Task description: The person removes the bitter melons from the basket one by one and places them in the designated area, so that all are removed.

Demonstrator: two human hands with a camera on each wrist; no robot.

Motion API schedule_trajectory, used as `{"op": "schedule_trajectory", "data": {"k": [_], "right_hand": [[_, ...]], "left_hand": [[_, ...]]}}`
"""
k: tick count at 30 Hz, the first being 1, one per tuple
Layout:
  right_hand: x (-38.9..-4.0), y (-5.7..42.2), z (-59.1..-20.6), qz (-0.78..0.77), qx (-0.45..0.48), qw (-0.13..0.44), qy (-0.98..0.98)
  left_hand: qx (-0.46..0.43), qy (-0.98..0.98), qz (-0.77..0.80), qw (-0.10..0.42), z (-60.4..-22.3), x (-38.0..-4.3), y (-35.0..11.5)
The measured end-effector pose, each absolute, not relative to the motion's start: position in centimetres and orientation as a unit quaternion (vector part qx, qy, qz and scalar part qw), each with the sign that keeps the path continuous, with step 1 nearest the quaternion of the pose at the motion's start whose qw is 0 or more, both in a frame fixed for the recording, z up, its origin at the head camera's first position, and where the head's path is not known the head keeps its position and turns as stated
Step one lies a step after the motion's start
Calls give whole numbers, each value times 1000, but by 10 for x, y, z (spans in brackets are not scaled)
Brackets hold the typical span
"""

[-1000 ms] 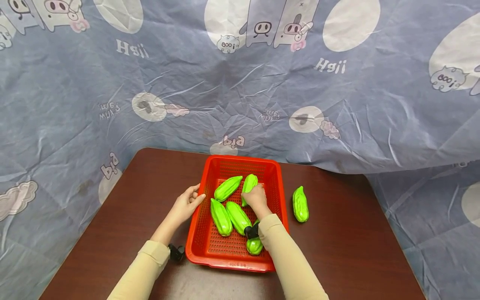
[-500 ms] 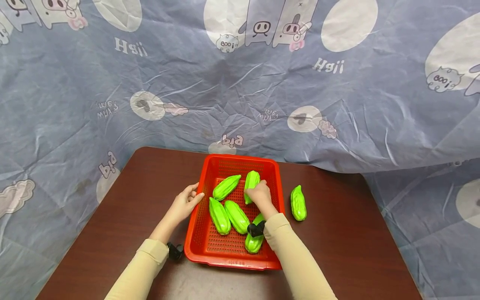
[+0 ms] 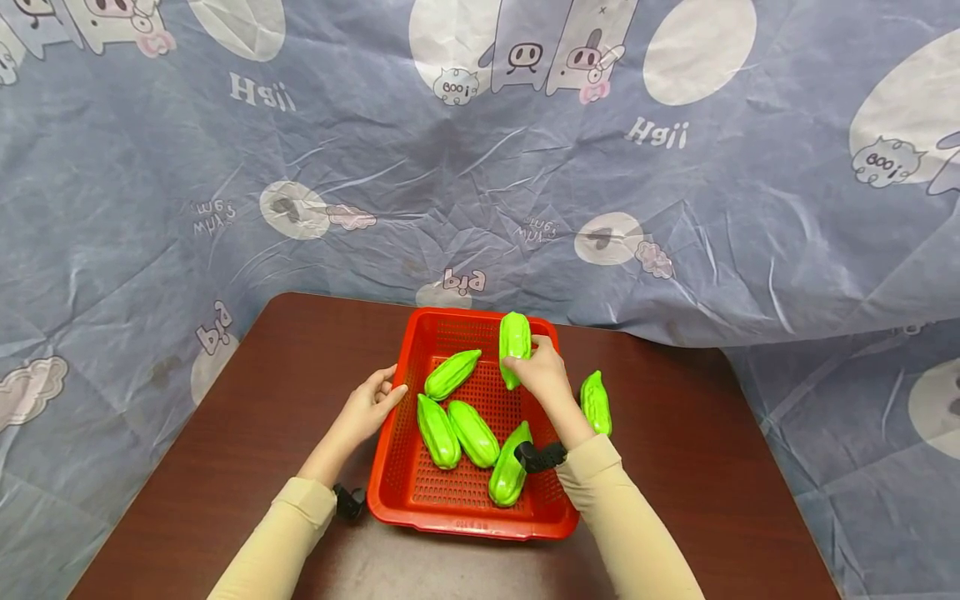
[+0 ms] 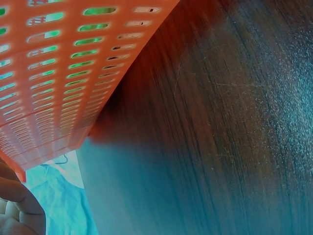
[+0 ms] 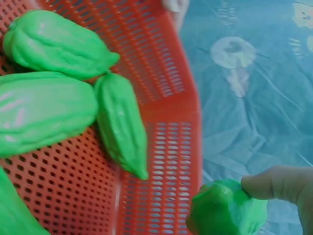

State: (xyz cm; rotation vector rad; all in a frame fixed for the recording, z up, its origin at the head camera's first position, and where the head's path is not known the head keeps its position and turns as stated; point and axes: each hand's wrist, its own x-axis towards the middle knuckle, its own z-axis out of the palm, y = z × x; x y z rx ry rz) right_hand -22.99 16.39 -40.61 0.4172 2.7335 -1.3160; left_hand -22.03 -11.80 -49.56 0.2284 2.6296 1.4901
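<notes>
A red perforated plastic basket point(image 3: 420, 492) stands on the table. My left hand point(image 3: 369, 406) holds its left rim, and in the left wrist view curled fingers point(image 4: 22, 203) show beside the basket's wall. My right hand point(image 3: 546, 367) grips a bright green bitter melon point(image 3: 514, 337), raised above the far right part of the basket. In the right wrist view the thumb point(image 5: 271, 183) presses on this bitter melon point(image 5: 225, 210). Several more bitter melons lie in the basket, among them one at the upper left point(image 3: 452, 375) and one at the lower right point(image 3: 510, 475).
Another bitter melon point(image 3: 596, 404) lies on the dark brown table point(image 3: 690, 467), right of the basket and partly behind the right forearm. A blue-grey printed cloth point(image 3: 465, 192) hangs behind the table and at its sides. Each wrist wears a small black camera.
My right hand has lifted the bitter melon from the basket's floor and moved it up and to the right. The lower right bitter melon shows more fully. The left hand stays at the rim.
</notes>
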Motion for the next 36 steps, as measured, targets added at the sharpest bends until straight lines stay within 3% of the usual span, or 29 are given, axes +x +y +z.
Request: {"op": "schedule_trajectory", "data": {"k": [14, 36], "right_hand": [[-213, 225, -397, -454, 161, -1, 876], [-197, 305, -450, -389, 224, -42, 893]], "left_hand": [[76, 866, 491, 59, -496, -221, -119], [78, 859, 504, 53, -498, -220, -120]]}}
